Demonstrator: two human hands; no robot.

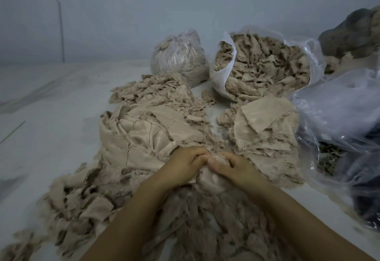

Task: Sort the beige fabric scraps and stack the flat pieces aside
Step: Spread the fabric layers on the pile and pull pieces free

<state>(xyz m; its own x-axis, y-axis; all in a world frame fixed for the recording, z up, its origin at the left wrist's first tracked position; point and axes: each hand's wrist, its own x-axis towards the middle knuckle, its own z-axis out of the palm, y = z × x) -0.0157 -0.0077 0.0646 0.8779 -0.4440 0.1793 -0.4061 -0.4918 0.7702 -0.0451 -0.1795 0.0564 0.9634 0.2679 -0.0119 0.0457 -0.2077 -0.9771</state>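
Both hands meet over a heap of beige fabric scraps [127, 195] on a white surface [51, 100]. The left hand [183, 168] and right hand [236, 168] pinch one scrap [213, 176] together, apparently to spread it. Flat pieces [265, 129] lie stacked to the right, kept separate.

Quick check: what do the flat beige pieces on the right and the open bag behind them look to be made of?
Stack of flat pieces: likely a thin mesh-like synthetic knit, slight sheen, fine grid texture, frayed edges. Open bag: thin translucent white plastic film, glossy and crinkled, scraps showing through.
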